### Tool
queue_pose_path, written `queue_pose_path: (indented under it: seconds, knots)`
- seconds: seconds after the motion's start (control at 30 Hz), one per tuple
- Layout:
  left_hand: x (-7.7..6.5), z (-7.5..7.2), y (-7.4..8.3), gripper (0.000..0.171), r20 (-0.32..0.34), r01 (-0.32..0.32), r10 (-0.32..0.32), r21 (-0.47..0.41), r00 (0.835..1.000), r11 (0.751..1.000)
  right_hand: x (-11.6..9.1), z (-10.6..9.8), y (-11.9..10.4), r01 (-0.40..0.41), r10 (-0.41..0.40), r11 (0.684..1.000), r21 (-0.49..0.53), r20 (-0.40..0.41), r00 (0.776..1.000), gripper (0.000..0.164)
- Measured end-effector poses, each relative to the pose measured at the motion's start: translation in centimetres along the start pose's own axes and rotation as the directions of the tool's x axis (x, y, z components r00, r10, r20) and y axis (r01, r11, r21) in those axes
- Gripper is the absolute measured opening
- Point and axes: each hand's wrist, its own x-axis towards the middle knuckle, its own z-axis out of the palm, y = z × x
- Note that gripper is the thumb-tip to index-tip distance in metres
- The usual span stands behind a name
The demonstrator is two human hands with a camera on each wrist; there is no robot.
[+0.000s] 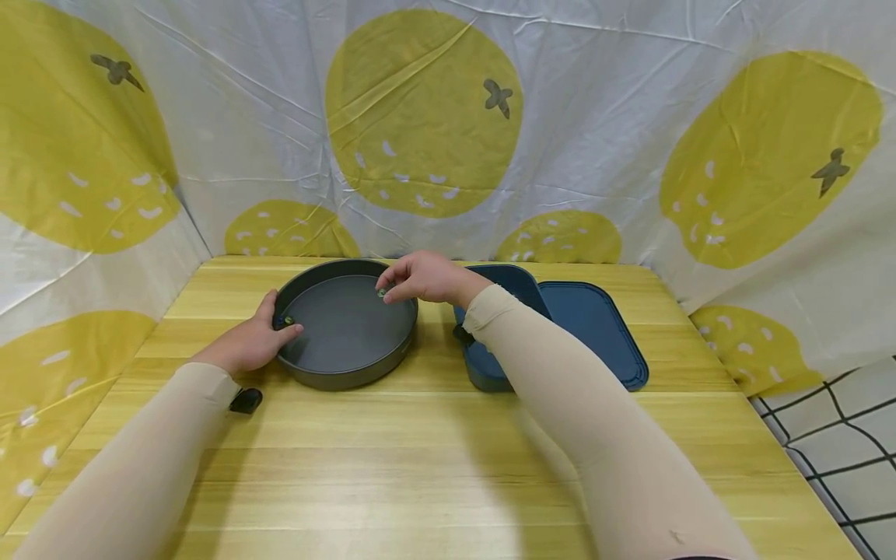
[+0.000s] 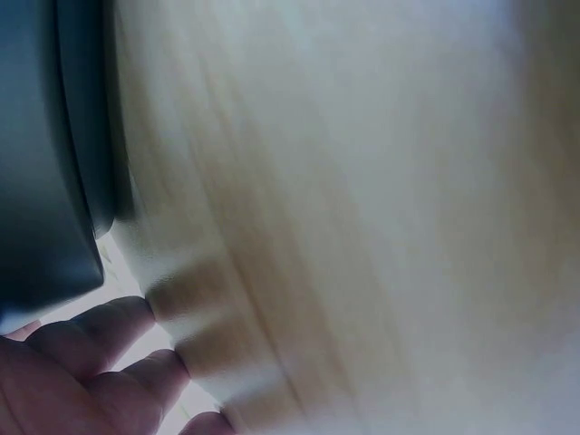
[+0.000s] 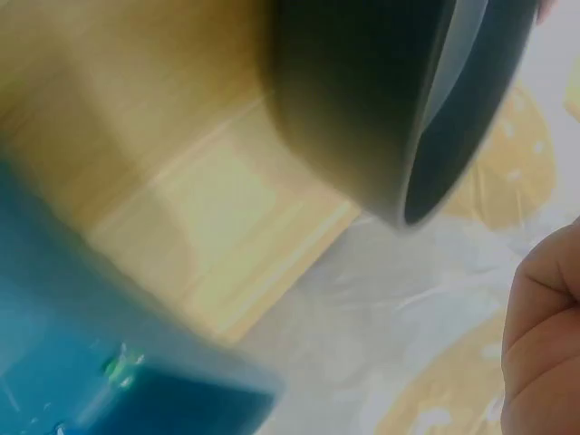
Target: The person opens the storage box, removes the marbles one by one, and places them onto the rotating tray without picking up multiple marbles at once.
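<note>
A round dark grey baking pan (image 1: 343, 319) sits on the table at centre left. My left hand (image 1: 252, 334) holds its left side, thumb over the rim and fingers outside; fingers (image 2: 118, 335) show beside the pan's wall in the left wrist view. Small glassy marbles (image 1: 287, 320) lie inside, near that thumb. Over the pan's right rim, my right hand (image 1: 430, 278) pinches a small greenish glass marble (image 1: 382, 293) between thumb and fingers. A blue rectangular container (image 1: 486, 373) stands to the right, partly hidden by my right forearm; green glassy pieces (image 3: 122, 367) show in it.
A flat blue lid (image 1: 595, 330) lies on the wooden table (image 1: 364, 467), right of the container. White cloth with yellow fruit prints (image 1: 420, 117) hangs behind and at both sides. A black wire grid (image 1: 840, 451) is at the far right.
</note>
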Motion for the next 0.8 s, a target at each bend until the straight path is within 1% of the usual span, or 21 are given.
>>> queue_pose_path:
  seconds: [0.2, 0.33, 0.57, 0.8]
  knots:
    - [0.0, 0.0, 0.4, 0.104, 0.002, 0.011, -0.011, 0.0, 1.0, 1.0, 0.8, 0.9, -0.9, 0.015, -0.015, 0.999, -0.041, 0.017, 1.0, 0.028]
    - [0.1, -0.1, 0.6, 0.104, 0.0, 0.007, -0.007, -0.002, 1.0, 1.0, 1.2, 1.4, -1.3, 0.038, -0.037, 0.998, -0.052, 0.033, 0.999, 0.03]
    - [0.2, -0.1, 0.3, 0.103, -0.004, 0.006, -0.006, -0.002, 1.0, 1.0, 1.7, 1.9, -1.7, 0.053, -0.051, 0.997, -0.057, 0.039, 0.998, 0.029]
    - [0.0, -0.1, 0.0, 0.104, 0.003, 0.022, -0.022, -0.002, 1.0, 1.0, 2.1, 2.2, -2.0, 0.043, -0.041, 0.998, -0.051, 0.054, 0.998, 0.029]
